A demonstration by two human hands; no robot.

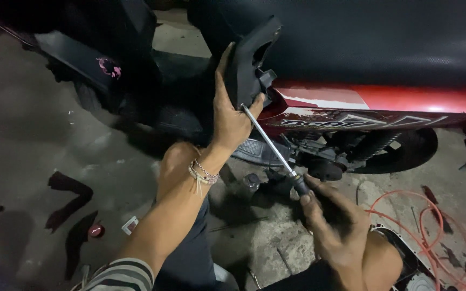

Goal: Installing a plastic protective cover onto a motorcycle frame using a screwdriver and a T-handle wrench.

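Right hand hides screwdriver handle; tip vanishes behind black panel.

Two hands, one screwdriver, one scooter, one orange hose.

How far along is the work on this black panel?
Mid-step. Already done: loose dark pieces lie on the floor. In hand: the left hand steadies the black plastic panel while the right hand drives a long screwdriver into it. Left: the panel still sits against the red scooter.
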